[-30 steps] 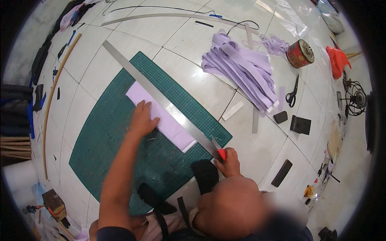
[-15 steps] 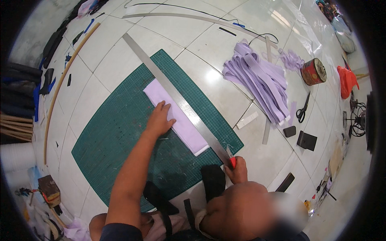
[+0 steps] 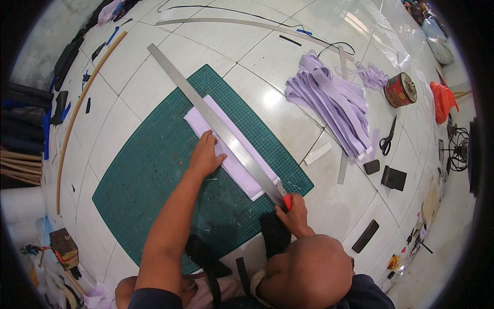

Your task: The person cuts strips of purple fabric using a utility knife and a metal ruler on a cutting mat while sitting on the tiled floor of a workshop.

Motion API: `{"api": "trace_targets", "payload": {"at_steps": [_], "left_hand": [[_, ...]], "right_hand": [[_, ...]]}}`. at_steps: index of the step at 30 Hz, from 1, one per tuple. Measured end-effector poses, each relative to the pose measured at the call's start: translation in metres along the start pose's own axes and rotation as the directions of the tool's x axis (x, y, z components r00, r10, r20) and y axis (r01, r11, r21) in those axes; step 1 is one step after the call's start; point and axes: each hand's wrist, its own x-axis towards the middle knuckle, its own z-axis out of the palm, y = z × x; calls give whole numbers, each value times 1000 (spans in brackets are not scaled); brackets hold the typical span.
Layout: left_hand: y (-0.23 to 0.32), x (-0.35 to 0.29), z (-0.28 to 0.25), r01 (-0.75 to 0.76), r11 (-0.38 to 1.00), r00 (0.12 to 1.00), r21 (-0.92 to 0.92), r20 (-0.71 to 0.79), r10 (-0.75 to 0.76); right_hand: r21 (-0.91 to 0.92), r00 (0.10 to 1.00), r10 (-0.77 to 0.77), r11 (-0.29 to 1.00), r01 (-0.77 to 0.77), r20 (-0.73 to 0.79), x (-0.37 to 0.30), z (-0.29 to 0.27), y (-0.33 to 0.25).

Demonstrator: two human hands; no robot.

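A folded length of lilac fabric [image 3: 239,172] lies slantwise on the green cutting mat [image 3: 141,170]. Across its top runs a long steel ruler [image 3: 224,134], with fabric showing along both sides. My left hand [image 3: 207,155] presses flat on the fabric, left of the ruler, fingers apart. Near the ruler's close end, my right hand [image 3: 294,213] is closed around a red-handled cutter knife [image 3: 286,201]. The knife's blade is beside the ruler's right edge, at the fabric's near end. Some of my right fingers also touch the ruler's end.
Lilac fabric strips [image 3: 332,105] are heaped on the tiles to the right. Beyond them stands a round tin [image 3: 400,89], and black scissors [image 3: 387,138] lie closer. Small dark blocks [image 3: 393,178] sit nearby. A long wooden rod [image 3: 77,113] lies at the left.
The ruler has shifted left over the fabric, uncovering a strip on its right side. My right hand and the knife moved left and slightly away from me. My left hand stays nearly still.
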Motion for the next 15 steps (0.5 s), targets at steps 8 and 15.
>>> {"api": "trace_targets", "payload": {"at_steps": [8, 15], "left_hand": [[-4, 1, 7, -53, 999, 997, -4, -56, 52], [-13, 2, 10, -82, 997, 994, -12, -67, 81]], "right_hand": [[112, 997, -62, 991, 66, -42, 64, 12, -44], [259, 979, 106, 964, -58, -175, 75, -21, -25]]}}
